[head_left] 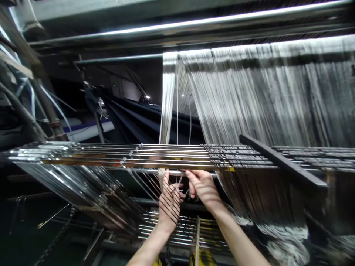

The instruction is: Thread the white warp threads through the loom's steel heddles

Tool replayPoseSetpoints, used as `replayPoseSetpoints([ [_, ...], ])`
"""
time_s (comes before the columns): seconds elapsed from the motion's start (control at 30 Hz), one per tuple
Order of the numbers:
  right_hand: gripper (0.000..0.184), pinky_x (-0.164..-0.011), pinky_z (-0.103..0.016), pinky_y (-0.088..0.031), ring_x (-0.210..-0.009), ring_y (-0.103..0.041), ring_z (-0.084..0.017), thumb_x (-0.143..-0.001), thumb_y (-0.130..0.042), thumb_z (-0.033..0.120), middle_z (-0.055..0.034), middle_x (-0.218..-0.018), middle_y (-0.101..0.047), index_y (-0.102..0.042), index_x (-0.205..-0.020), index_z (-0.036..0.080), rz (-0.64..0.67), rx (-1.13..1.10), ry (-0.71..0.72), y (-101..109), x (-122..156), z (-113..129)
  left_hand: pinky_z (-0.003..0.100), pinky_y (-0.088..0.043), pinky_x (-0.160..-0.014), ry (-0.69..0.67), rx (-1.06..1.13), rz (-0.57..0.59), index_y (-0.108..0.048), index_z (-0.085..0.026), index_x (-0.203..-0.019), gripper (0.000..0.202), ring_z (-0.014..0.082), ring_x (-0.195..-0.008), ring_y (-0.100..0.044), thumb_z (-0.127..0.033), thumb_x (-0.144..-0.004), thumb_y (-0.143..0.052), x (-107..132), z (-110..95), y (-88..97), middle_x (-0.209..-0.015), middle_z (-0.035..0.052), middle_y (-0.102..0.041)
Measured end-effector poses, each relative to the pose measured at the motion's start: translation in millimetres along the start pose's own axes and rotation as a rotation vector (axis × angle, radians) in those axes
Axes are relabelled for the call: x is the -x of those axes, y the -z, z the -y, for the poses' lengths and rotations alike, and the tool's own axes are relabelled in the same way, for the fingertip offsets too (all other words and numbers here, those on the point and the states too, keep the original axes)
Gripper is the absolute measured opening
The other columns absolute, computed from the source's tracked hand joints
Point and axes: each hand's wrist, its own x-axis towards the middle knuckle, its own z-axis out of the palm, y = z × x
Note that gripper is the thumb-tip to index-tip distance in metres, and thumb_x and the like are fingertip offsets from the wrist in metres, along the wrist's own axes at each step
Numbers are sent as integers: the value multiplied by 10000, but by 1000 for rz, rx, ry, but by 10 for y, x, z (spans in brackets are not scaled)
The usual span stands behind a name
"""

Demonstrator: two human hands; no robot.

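Note:
Both my hands reach up under a row of horizontal metal bars [111, 157] on a weaving loom. My left hand [168, 203] sits behind thin slanted wires, its fingers curled and pinched on fine white threads [177, 122]. My right hand [203, 188] is just to its right, fingers bent and pinching the same strands close below the bars. A narrow band of white threads [168, 99] hangs straight down from the top rail to my hands. A wide sheet of white warp threads [263, 96] slopes down on the right.
A dark flat bar [280, 160] lies diagonally over the metal bars on the right. Bunched slanted wires [83, 188] hang at lower left. More metal rods [183, 229] lie below my wrists. A shiny roller [194, 24] runs across the top. Loose white thread piles at lower right [288, 244].

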Motion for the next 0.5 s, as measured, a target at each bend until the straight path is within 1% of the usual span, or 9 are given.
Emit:
replayPoseSetpoints([
  [0.03,341,-317,-191,-334,-257,-367,-91,-771,-447,353,87,-311,-402,-600,-953,110,56,7,-29,-11,-13,12,286,-539,-631,-4,15,-20,-79,-200,-1378,571,133,-641,-649,-247,-883,-360,19,9,2,-931,57,-651],
  [0.07,315,-325,-193,-341,-261,-370,-90,-777,-442,329,85,-313,-408,-608,-943,118,87,24,-50,-23,-27,16,287,-538,-641,-18,13,-40,-155,-202,-1359,533,135,-656,-645,-250,-876,-374,31,14,12,-928,57,-640],
  [0.1,288,-334,-196,-348,-268,-375,-90,-783,-440,305,80,-318,-415,-617,-920,123,85,47,-63,-32,-39,12,284,-536,-643,-32,9,-55,-252,-204,-1320,481,137,-666,-640,-253,-864,-396,37,14,29,-931,59,-629],
  [0.17,244,-342,-199,-347,-281,-379,-90,-788,-444,273,72,-324,-418,-624,-867,128,-8,98,-65,-31,-49,-21,270,-533,-607,-29,19,-57,-417,-204,-1192,359,129,-625,-622,-259,-838,-437,31,-2,77,-925,58,-612],
  [0.23,222,-340,-199,-339,-290,-382,-92,-785,-464,272,73,-332,-414,-619,-862,133,-107,106,-35,-9,-42,-71,249,-518,-548,4,58,-31,-467,-206,-1099,284,107,-547,-591,-267,-822,-462,17,-31,128,-863,25,-592],
  [0.3,220,-325,-198,-327,-283,-373,-93,-784,-470,285,85,-332,-399,-606,-881,142,-117,55,-14,11,-35,-104,236,-504,-513,38,72,-11,-451,-207,-1076,258,92,-493,-562,-265,-824,-458,7,-51,160,-797,-9,-562],
  [0.33,213,-320,-196,-320,-276,-368,-90,-786,-469,295,88,-331,-398,-599,-867,147,-101,30,-10,12,-37,-107,240,-507,-525,36,48,-10,-445,-207,-1077,256,92,-501,-565,-258,-827,-453,7,-49,165,-803,-8,-559],
  [0.4,201,-329,-191,-323,-271,-371,-79,-799,-465,315,79,-334,-417,-579,-750,157,-31,26,-8,-14,-52,-86,278,-528,-629,-31,-68,-26,-467,-200,-1064,244,122,-617,-607,-230,-823,-451,14,-15,154,-882,27,-577],
  [0.5,298,-360,-192,-357,-286,-412,-72,-816,-458,316,46,-357,-466,-518,-564,170,63,108,-13,-86,-80,-32,359,-483,-841,-179,-229,-56,-528,-190,-1018,231,199,-924,-597,-179,-802,-445,31,60,119,-1000,82,-589],
])
